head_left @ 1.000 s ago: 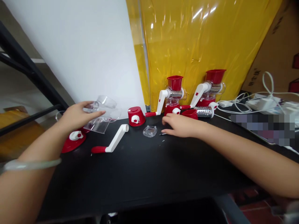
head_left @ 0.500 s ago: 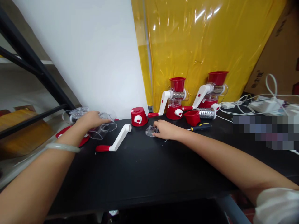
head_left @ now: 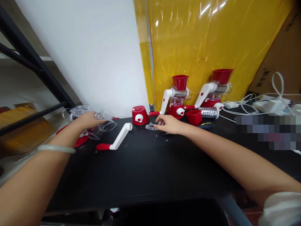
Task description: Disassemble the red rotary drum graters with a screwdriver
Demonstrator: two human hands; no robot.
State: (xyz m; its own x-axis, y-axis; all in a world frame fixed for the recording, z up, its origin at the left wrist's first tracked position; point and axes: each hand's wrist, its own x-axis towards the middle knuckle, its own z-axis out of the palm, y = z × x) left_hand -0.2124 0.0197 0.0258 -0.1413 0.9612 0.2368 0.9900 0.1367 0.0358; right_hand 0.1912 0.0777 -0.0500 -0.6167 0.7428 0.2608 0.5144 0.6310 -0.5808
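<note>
My left hand (head_left: pixel 88 121) is closed on a clear plastic grater body (head_left: pixel 107 125) at the left, beside a red base (head_left: pixel 81 142). With thumb and fingers my right hand (head_left: pixel 168 123) pinches a small round clear plastic part (head_left: pixel 151 126), tilted just above the black table. Between my hands lies a white crank (head_left: pixel 121 136) with a red handle. Behind it, against the wall, stands a red base (head_left: pixel 139 115) with a white knob. My fingers hide part of both clear pieces.
Two assembled rotary graters (head_left: pixel 180 94) stand at the back right. In front of them lie a red hopper (head_left: pixel 194 117), a metal drum (head_left: pixel 209 113) and a screwdriver (head_left: pixel 206 126). White cables (head_left: pixel 246 105) spread at the far right. A black frame (head_left: pixel 44 75) rises at left.
My right hand has lifted and tilted the small clear part off the table. My left hand has shifted slightly, and the clear body has turned a little in it.
</note>
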